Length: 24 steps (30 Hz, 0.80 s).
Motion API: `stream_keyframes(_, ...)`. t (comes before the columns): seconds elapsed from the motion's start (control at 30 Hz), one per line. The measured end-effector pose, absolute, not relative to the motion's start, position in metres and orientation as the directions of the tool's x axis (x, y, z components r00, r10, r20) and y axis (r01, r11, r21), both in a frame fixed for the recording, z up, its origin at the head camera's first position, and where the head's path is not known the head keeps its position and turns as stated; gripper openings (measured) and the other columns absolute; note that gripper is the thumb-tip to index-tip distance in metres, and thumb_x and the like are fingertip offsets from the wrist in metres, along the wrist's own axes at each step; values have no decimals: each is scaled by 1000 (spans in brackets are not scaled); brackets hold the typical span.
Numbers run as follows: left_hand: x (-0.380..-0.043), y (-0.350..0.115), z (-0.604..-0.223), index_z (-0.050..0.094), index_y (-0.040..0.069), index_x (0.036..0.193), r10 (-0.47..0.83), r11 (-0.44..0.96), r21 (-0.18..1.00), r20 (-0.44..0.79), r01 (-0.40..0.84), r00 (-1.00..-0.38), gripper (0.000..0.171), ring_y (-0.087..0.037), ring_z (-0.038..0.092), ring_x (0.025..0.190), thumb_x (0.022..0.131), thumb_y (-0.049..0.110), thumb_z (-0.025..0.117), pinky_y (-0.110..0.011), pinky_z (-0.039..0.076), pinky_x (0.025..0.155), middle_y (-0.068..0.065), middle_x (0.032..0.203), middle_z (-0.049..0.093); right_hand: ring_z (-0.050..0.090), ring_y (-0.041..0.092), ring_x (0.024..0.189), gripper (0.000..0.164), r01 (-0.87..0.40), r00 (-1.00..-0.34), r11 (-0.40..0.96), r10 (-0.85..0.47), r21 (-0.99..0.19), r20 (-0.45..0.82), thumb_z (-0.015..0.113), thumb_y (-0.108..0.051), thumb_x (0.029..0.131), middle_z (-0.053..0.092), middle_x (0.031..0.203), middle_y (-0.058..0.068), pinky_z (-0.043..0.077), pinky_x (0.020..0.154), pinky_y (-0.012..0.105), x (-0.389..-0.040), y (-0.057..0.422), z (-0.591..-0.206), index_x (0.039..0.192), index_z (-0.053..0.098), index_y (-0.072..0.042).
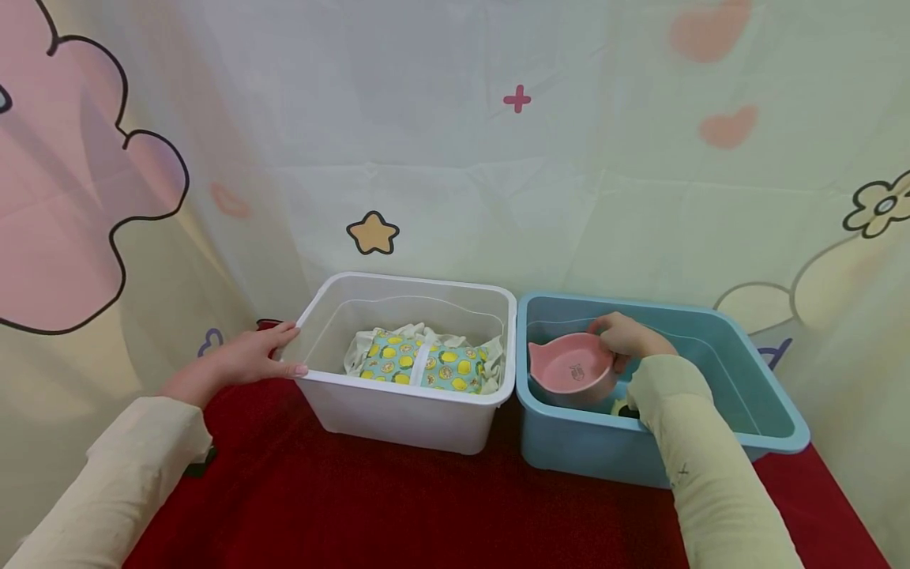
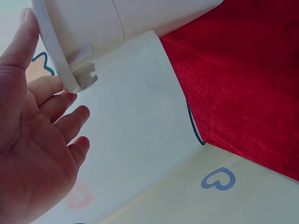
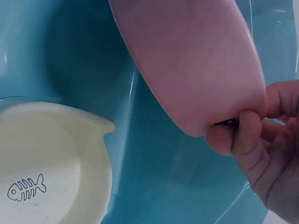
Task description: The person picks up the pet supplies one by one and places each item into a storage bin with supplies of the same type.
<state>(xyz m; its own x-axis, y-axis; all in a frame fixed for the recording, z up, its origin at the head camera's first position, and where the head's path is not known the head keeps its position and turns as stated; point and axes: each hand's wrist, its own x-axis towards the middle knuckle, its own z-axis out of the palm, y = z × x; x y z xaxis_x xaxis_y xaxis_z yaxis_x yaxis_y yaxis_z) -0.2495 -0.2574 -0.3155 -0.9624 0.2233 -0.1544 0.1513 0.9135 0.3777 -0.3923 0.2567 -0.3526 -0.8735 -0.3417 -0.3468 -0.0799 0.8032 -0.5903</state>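
Note:
My right hand (image 1: 626,336) pinches the edge of a pink bowl (image 1: 565,367) with two pointed ears, inside the blue bin (image 1: 771,379). Seen from the right wrist, the bowl is tilted, with its smooth side towards the camera and my thumb and fingers at its rim. Below it in the bin lies a pale cream bowl (image 3: 51,154) with a fishbone drawing. My left hand (image 1: 245,359) rests at the left rim of the white bin (image 1: 405,423), thumb near its front corner; the other fingers are loosely bent in the left wrist view.
A lemon-print fabric bundle (image 1: 398,359) with a white band lies on pale cloth in the white bin. Both bins stand side by side on a red cloth (image 1: 426,514). Behind them hangs a pale printed curtain (image 1: 455,174). A small dark object (image 1: 199,462) shows beside my left sleeve.

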Motion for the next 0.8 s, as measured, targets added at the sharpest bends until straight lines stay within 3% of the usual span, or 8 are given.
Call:
stream_keyframes(0.13, -250, -257, -314, 22, -1, 138, 227, 913, 377, -154, 155, -962, 91, -44, 39, 116, 76, 53, 58, -60, 36, 88, -28, 140, 25, 50, 11, 41, 48, -70, -869, 805, -339, -589, -359, 33, 3, 80, 61, 87, 18, 45, 45, 26, -393, 257, -354, 128, 35, 8)
stream_keyframes(0.43, -250, -257, -314, 22, -2, 138, 236, 912, 375, -145, 167, -961, 90, -45, 38, 117, 76, 52, 59, -60, 36, 89, -27, 141, 23, 56, 16, 54, 46, -7, -886, 803, -282, -596, -369, 39, 1, 82, 48, 113, 27, 49, 50, 27, -390, 255, -357, 127, 36, 7)
stream_keyframes(0.8, -249, -258, -314, 22, -2, 138, 238, 913, 373, -152, 167, -959, 90, -43, 39, 117, 76, 52, 58, -60, 35, 89, -28, 140, 24, 56, 16, 56, 44, -5, -883, 807, -281, -591, -376, 42, -1, 84, 46, 113, 27, 50, 52, 28, -387, 254, -358, 127, 36, 7)
